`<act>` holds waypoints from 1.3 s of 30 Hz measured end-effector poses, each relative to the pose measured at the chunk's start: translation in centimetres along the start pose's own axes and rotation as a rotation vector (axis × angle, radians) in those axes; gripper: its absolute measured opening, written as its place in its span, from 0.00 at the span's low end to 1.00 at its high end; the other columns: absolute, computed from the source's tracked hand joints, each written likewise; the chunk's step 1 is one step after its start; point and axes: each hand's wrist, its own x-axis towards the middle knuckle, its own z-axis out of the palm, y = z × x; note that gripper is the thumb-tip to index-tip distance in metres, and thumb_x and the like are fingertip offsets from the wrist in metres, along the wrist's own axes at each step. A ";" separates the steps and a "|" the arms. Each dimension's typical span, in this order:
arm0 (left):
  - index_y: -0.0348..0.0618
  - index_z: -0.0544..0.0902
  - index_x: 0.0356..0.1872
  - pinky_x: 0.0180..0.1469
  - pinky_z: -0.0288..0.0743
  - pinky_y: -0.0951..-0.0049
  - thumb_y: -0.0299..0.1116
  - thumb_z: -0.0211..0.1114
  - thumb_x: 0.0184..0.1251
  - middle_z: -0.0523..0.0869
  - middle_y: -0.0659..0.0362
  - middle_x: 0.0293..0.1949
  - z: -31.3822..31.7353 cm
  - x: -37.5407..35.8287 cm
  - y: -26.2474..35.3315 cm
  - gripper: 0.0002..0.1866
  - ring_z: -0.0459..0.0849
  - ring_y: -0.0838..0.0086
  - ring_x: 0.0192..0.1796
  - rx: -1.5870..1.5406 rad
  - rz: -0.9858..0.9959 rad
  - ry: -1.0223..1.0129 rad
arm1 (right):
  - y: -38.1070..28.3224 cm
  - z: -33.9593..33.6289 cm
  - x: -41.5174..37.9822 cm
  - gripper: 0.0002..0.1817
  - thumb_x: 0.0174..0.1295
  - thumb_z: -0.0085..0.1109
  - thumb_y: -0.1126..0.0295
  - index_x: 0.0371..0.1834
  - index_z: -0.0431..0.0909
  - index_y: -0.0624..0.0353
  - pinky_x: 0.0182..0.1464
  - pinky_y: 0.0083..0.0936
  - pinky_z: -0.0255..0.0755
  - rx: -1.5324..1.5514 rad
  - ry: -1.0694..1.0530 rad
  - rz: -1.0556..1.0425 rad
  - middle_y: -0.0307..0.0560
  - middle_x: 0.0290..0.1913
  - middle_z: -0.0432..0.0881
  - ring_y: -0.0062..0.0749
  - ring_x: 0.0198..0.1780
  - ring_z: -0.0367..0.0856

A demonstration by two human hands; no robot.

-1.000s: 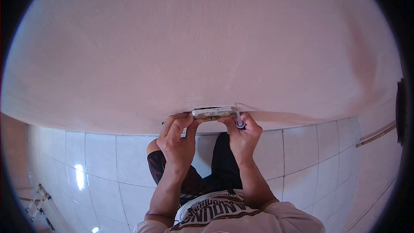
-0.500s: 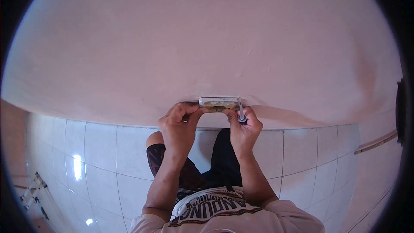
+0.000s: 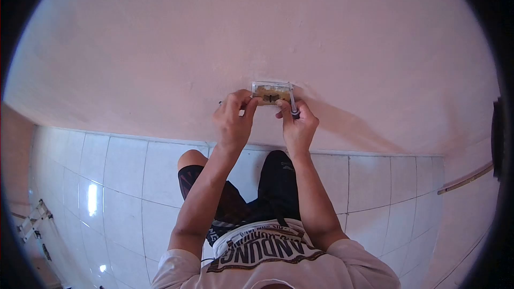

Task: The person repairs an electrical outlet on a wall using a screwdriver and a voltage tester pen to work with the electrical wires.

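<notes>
"While the right hand [image 3: 300, 129] grips a slim tool [image 3: 295, 112], what's the left hand [image 3: 231, 123] doing?"

"Pinching the left edge of the boxy fitting [image 3: 274, 92] at the wall [image 3: 160, 48]."

"How far along?"

"Its inside looks uncovered; whether it's fastened, I can't tell."

Dim, pinkish light was spread over the wall [image 3: 214, 43]. A soft shadow was thrown to the right of the hands. Bright white spots were bounced off the shiny floor tiles [image 3: 123, 182] at the left. Straight lines were bent near the round, black edges, and small details were blurred.
</notes>
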 end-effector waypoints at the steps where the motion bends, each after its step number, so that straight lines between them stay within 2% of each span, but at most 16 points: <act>1: 0.42 0.83 0.55 0.38 0.85 0.71 0.20 0.76 0.61 0.88 0.52 0.37 0.3 -0.2 -0.1 0.20 0.90 0.69 0.37 0.046 0.094 0.019 | -0.1 -0.1 -0.1 0.12 0.67 0.71 0.71 0.30 0.80 0.66 0.28 0.19 0.73 -0.010 0.005 -0.004 0.43 0.24 0.85 0.21 0.26 0.85; 2: 0.43 0.82 0.58 0.38 0.84 0.70 0.20 0.76 0.60 0.88 0.52 0.37 0.7 -0.2 -0.2 0.23 0.90 0.68 0.37 0.092 0.187 0.040 | -0.1 0.0 -0.1 0.13 0.66 0.71 0.71 0.28 0.80 0.65 0.27 0.20 0.74 -0.021 0.010 -0.009 0.44 0.24 0.86 0.22 0.25 0.85; 5: 0.45 0.82 0.63 0.36 0.83 0.69 0.21 0.76 0.59 0.87 0.53 0.39 0.6 -0.6 0.1 0.29 0.89 0.65 0.39 0.195 0.258 0.026 | 0.3 0.0 0.4 0.12 0.65 0.72 0.71 0.28 0.80 0.65 0.25 0.21 0.73 -0.012 0.010 0.007 0.44 0.22 0.85 0.22 0.24 0.86; 8: 0.45 0.78 0.68 0.33 0.83 0.69 0.23 0.75 0.60 0.86 0.56 0.42 0.5 -0.7 -0.6 0.32 0.86 0.68 0.40 0.248 0.327 -0.022 | 0.7 0.2 0.1 0.11 0.65 0.72 0.72 0.28 0.81 0.65 0.24 0.22 0.71 0.061 0.020 -0.011 0.43 0.20 0.84 0.22 0.23 0.85; 12: 0.43 0.81 0.66 0.34 0.83 0.69 0.21 0.76 0.56 0.84 0.57 0.43 0.3 0.2 -1.0 0.33 0.86 0.67 0.40 0.274 0.398 -0.069 | 1.5 -0.2 0.5 0.11 0.66 0.71 0.74 0.28 0.80 0.67 0.25 0.20 0.69 -0.018 -0.006 -0.060 0.37 0.20 0.79 0.18 0.23 0.80; 17: 0.42 0.83 0.64 0.33 0.82 0.70 0.21 0.77 0.53 0.82 0.57 0.42 -0.2 0.6 -0.8 0.32 0.85 0.67 0.40 0.252 0.390 -0.114 | 1.3 -0.1 0.4 0.10 0.64 0.73 0.72 0.29 0.84 0.66 0.23 0.20 0.68 0.060 -0.002 0.011 0.37 0.19 0.79 0.17 0.21 0.78; 21: 0.39 0.84 0.60 0.38 0.81 0.68 0.26 0.79 0.51 0.82 0.57 0.43 -1.4 1.6 -0.7 0.31 0.84 0.66 0.41 0.390 0.531 -0.177 | -0.1 -0.9 1.0 0.11 0.63 0.75 0.69 0.29 0.85 0.66 0.22 0.19 0.66 0.058 -0.058 0.086 0.37 0.18 0.80 0.17 0.20 0.77; 27: 0.37 0.84 0.59 0.42 0.80 0.65 0.28 0.81 0.48 0.83 0.59 0.41 -1.9 2.7 -0.5 0.31 0.85 0.67 0.42 0.412 0.605 -0.219 | 1.4 -1.2 1.6 0.13 0.62 0.76 0.68 0.27 0.84 0.65 0.21 0.20 0.65 -0.010 -0.075 -0.079 0.38 0.17 0.80 0.16 0.19 0.76; 30: 0.37 0.83 0.59 0.42 0.80 0.66 0.28 0.81 0.48 0.83 0.59 0.41 -1.8 2.7 -0.7 0.32 0.85 0.66 0.42 0.410 0.632 -0.207 | 2.4 -0.4 1.5 0.14 0.57 0.79 0.66 0.26 0.83 0.64 0.22 0.25 0.67 -0.013 0.003 -0.168 0.44 0.16 0.79 0.23 0.17 0.76; 33: 0.38 0.82 0.62 0.43 0.80 0.66 0.28 0.81 0.48 0.84 0.58 0.40 -1.2 2.1 -1.2 0.34 0.85 0.66 0.42 0.380 0.590 -0.164 | 1.6 -0.6 1.1 0.13 0.57 0.79 0.67 0.27 0.84 0.63 0.23 0.25 0.67 0.008 -0.019 -0.105 0.44 0.17 0.79 0.24 0.17 0.75; 36: 0.41 0.80 0.66 0.38 0.81 0.66 0.28 0.83 0.47 0.87 0.56 0.40 -1.5 2.0 -1.2 0.39 0.86 0.65 0.39 0.351 0.537 -0.174 | 1.7 -0.9 1.2 0.11 0.64 0.74 0.70 0.28 0.84 0.65 0.24 0.19 0.69 -0.033 -0.065 -0.142 0.40 0.19 0.83 0.17 0.20 0.79; 39: 0.44 0.79 0.68 0.36 0.82 0.67 0.27 0.81 0.51 0.88 0.55 0.39 -1.6 1.8 -1.6 0.38 0.86 0.65 0.36 0.264 0.480 -0.187 | 1.6 -1.1 1.4 0.11 0.64 0.73 0.70 0.30 0.84 0.66 0.26 0.19 0.71 -0.036 -0.105 -0.130 0.41 0.21 0.85 0.18 0.22 0.82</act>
